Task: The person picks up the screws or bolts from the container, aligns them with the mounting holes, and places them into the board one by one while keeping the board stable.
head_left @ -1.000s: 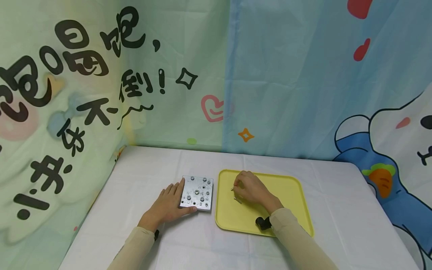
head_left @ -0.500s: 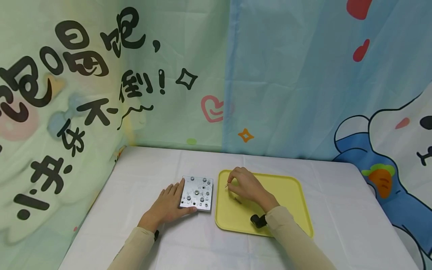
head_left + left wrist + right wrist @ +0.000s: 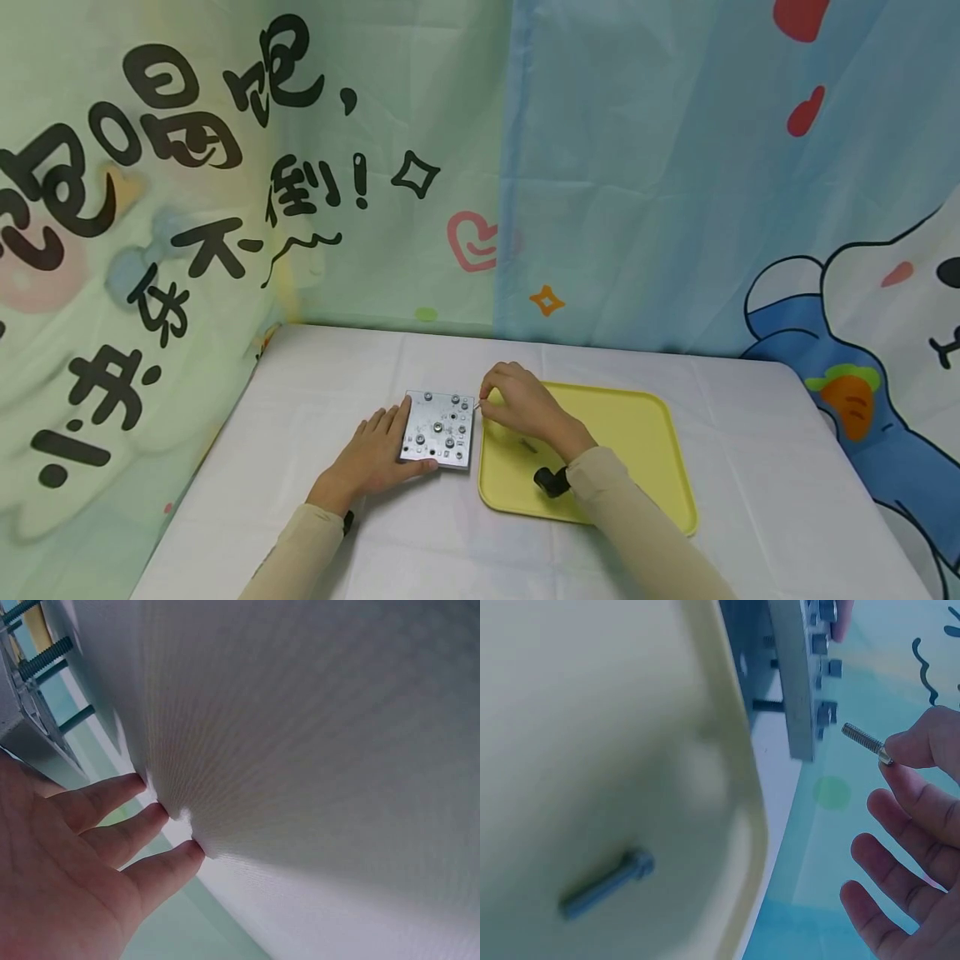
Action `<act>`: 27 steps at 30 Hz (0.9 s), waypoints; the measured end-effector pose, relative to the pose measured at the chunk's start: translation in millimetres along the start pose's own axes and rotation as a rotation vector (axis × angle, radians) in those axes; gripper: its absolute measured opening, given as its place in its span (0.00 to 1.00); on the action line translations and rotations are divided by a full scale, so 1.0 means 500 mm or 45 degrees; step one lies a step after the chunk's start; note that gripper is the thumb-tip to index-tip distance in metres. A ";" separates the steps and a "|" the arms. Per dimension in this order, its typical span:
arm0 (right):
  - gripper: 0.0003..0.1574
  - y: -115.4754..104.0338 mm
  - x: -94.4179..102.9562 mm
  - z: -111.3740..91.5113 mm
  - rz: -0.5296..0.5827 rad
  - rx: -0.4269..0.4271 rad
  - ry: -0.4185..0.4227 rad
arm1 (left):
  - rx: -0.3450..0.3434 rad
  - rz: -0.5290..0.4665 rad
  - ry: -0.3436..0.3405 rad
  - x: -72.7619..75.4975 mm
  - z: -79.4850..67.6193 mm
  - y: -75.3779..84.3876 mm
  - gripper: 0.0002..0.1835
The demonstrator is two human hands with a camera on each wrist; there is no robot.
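Note:
A square silver metal plate (image 3: 429,412) with several bolts set in its top lies on the table. My left hand (image 3: 371,458) rests against the plate's left side, the thumb along its front edge. In the left wrist view, three extended fingertips of that hand touch the white tablecloth. My right hand (image 3: 525,404), near the plate's upper right corner, pinches a small threaded screw (image 3: 864,739) between thumb and index finger. The screw points toward the plate, apart from it, and its head is mostly covered by the fingertips. The right hand's other fingers are spread loosely.
A yellow tray (image 3: 622,442) lies right of the plate, partly under my right forearm. One loose bolt (image 3: 607,885) lies in it. A white cloth covers the table (image 3: 757,467), and printed curtains (image 3: 645,183) hang behind and to the left.
My right hand has moved left and away from me, from over the tray to beside the plate, carrying the screw. The left hand and the plate have stayed put.

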State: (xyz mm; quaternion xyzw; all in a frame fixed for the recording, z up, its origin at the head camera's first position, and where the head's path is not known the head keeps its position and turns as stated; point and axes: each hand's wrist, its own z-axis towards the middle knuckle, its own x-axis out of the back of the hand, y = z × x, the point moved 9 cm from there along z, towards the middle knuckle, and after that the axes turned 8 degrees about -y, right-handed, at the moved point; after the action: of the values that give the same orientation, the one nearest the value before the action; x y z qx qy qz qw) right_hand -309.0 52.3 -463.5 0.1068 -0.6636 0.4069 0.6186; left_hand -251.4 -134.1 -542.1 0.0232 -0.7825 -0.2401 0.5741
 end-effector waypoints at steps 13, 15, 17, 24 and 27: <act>0.03 -0.035 -0.032 0.035 -0.007 -0.032 -0.081 | 0.000 0.011 -0.013 0.001 0.000 -0.001 0.62; 0.03 -0.037 -0.035 0.036 -0.012 -0.029 -0.081 | 0.001 0.019 -0.014 -0.001 0.001 -0.001 0.62; 0.02 -0.039 -0.037 0.038 -0.022 -0.022 -0.078 | 0.004 0.023 -0.016 -0.002 0.002 -0.002 0.62; 0.02 -0.044 -0.043 0.043 -0.042 0.004 -0.073 | 0.007 0.038 -0.014 0.000 0.002 -0.001 0.61; 0.02 -0.046 -0.047 0.045 -0.037 0.004 -0.083 | 0.002 0.035 -0.009 0.000 0.001 -0.001 0.61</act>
State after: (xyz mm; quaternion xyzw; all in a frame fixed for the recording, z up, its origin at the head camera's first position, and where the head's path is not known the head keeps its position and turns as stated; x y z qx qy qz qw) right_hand -305.6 13.9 -473.4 0.1304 -0.6811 0.3953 0.6024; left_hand -252.1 -134.2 -542.3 0.0120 -0.7849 -0.2316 0.5746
